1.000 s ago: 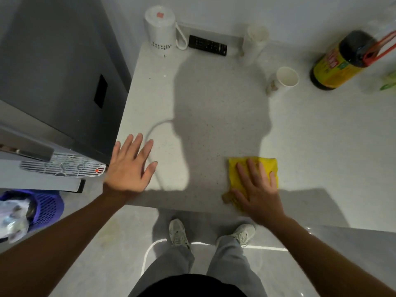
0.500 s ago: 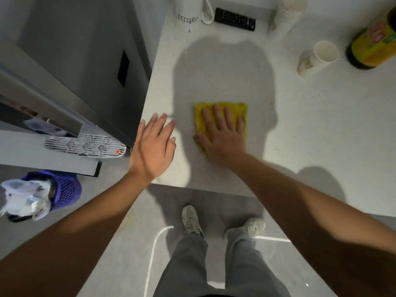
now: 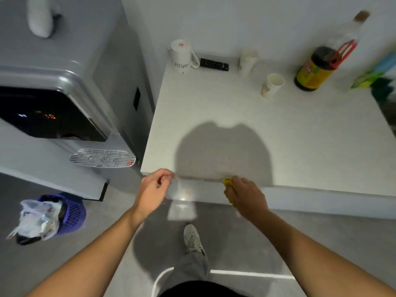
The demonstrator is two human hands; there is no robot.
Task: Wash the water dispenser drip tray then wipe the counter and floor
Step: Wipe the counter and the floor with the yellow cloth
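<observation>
Both hands at front edge of white speckled stone worktop.
R hand clenched on crumpled yellow cloth; L hand just beside, empty, fingers loosely curled.

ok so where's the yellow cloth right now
In the head view, the yellow cloth is bunched in the right hand at the counter front edge, right of the left hand.

1. Views: one, head-worn, wide-angle; straight edges bow near the borders.
2. Direction: forward and steeply down, over the near edge of the white counter onto the grey floor.
3. Range: close; both forearms enter from the bottom corners.
4. Coverage: water dispenser at left, wall at top.
</observation>
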